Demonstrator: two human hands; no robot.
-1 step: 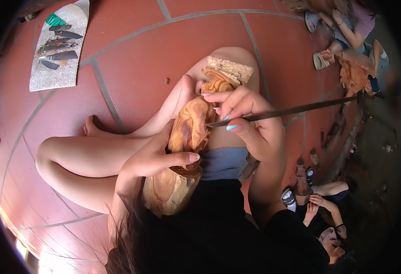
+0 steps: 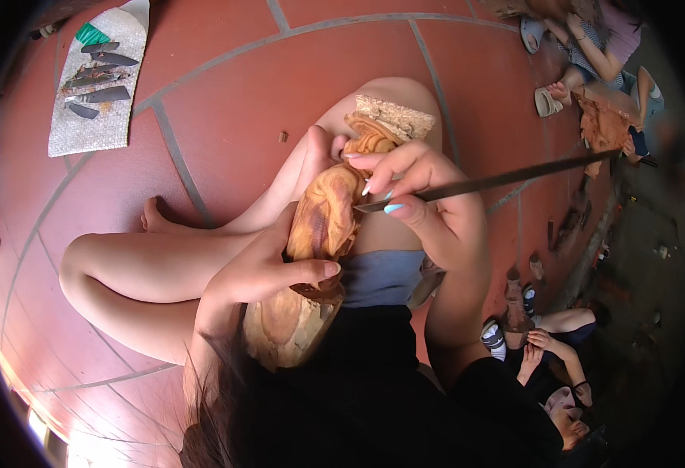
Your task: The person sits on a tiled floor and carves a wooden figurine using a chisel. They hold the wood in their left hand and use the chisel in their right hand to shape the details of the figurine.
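The left hand [image 2: 253, 269] wraps around a wooden carving [image 2: 324, 207] lying in the person's lap [image 2: 381, 278], while the right hand [image 2: 440, 207] pinches a long dark tool [image 2: 514, 178], its tip right by the carving. Over there, dark blades [image 2: 107, 95] lie on a pale mat [image 2: 89, 140] on the floor [image 2: 280, 78].
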